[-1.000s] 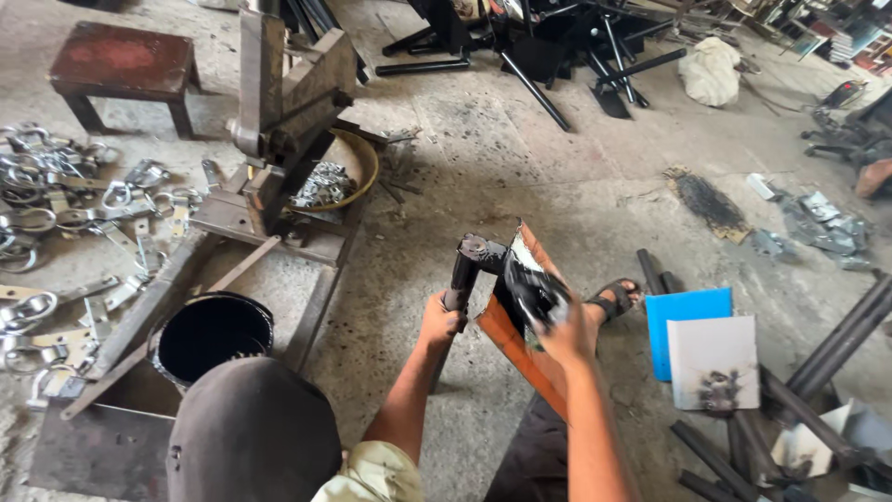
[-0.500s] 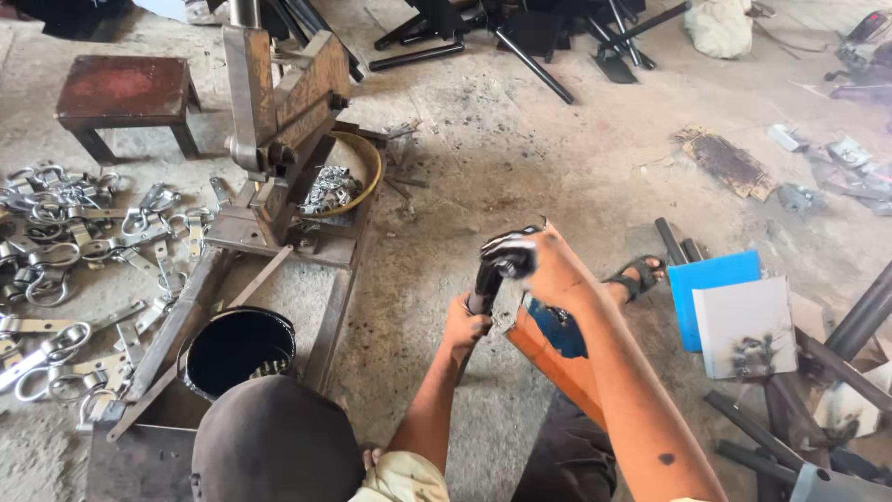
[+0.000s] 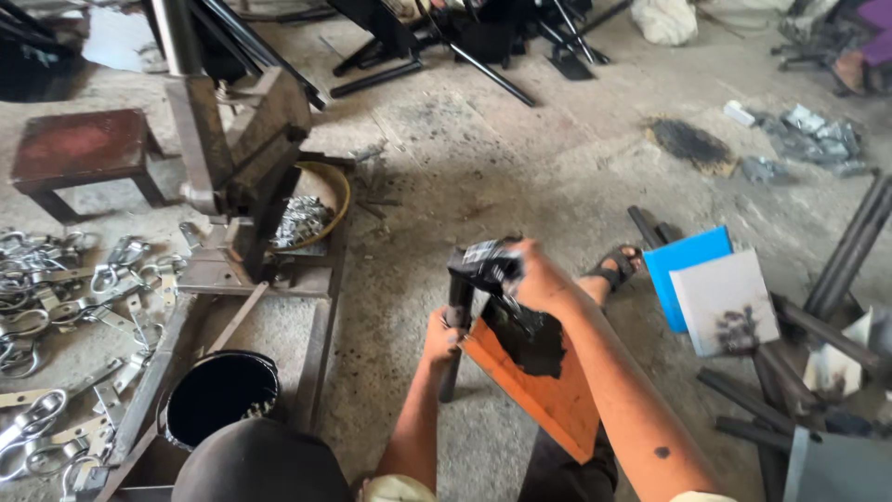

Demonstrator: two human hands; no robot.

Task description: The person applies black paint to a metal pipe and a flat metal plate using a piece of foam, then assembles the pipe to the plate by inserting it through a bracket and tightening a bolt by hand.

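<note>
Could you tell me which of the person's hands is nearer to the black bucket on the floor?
Left hand, gripping the dark metal bar just right of the black bucket; right hand is higher, farther right.

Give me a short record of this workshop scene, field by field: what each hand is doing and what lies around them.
Left hand: grips a dark metal bar standing upright.
Right hand: blurred, holding a small dark rag-like thing at the bar's top.
Under the hands: orange board smeared with black.
Left side: black round bucket, grey metal press, shiny metal clamps on the floor.
Right side: blue and white flat panels.
</note>
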